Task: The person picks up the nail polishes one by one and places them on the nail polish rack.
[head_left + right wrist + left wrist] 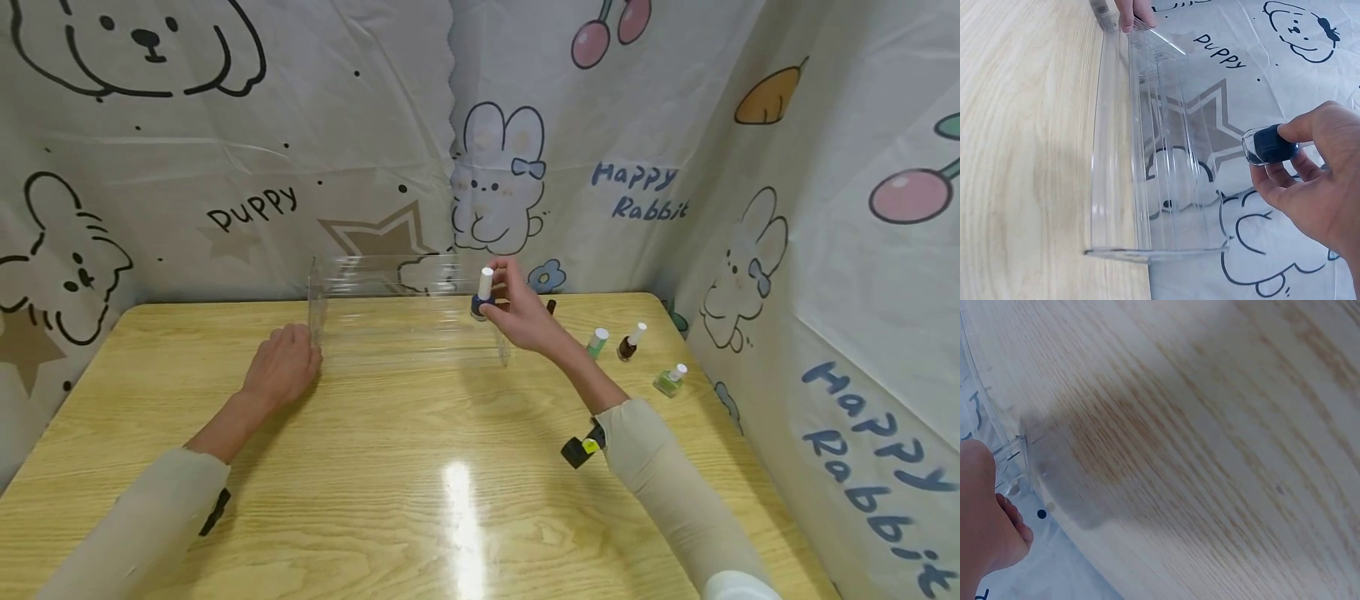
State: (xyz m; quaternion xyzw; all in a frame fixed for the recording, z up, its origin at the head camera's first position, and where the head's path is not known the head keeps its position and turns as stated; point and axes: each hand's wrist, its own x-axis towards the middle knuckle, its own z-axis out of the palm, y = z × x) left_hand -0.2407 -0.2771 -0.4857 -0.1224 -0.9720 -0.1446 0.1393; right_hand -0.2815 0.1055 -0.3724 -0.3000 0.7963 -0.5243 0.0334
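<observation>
At the clear plastic tiered rack (pixel 1107 144): bottle in hand

Above the rack's right end, seemingly clear of it: dark-blue, white-capped glass bottle (pixel 1269 145), pinched by the right hand (pixel 521 312). At the rack's left end: left hand (pixel 281 367), thumb and fingers clasping it. Right of the rack: white-capped green bottle (pixel 597 343), dark-brown bottle (pixel 627 346), lime bottle (pixel 669 381). Handling, judged: light, rigid, slick, breakable; best taken by its sides.

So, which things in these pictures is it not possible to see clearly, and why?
White cap of the blue bottle: right wrist view, covered by the right hand.
Dark object: head view, lower part behind the right hand.
Left hand: left wrist view, cut off by the left edge.
Print on the lime-green bottle, if any: head view, too small.
</observation>
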